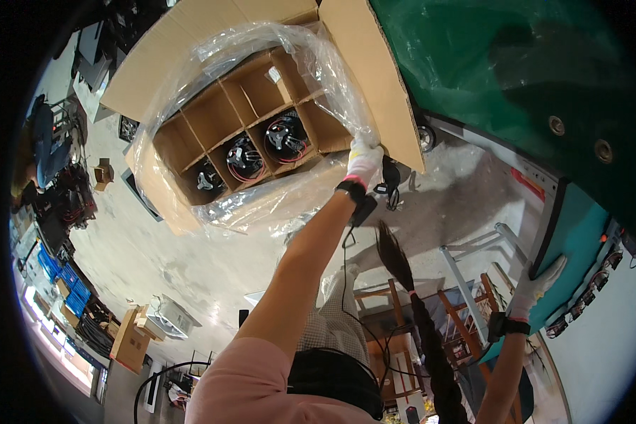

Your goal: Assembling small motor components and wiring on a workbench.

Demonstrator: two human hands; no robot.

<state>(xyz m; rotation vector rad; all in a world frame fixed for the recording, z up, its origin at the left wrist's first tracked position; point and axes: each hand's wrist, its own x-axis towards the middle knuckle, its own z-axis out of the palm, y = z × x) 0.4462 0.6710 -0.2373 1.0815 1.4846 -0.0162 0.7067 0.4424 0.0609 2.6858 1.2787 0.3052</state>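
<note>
A large cardboard box [396,106] stands open, lined with a clear plastic bag [169,85] that spills over its rim. Cardboard dividers [222,85] split the inside into several cells. Three of the near cells hold black motor-like parts [284,136] with silver hubs, some with red wires. My left hand [364,161], in a white glove, is closed on the plastic liner at the box's right corner; its fingertips are partly hidden. Off to the right, my gloved right hand [537,286] lies with fingers stretched out on the edge of a teal work mat [569,244].
A green bench surface [459,63] fills the upper right. Below it are a grey metal frame [466,272] and wooden stools [396,304]. A caster wheel [426,138] sits beside the box. Smaller cartons [129,340] and a white appliance-like case [171,316] stand on the floor at left.
</note>
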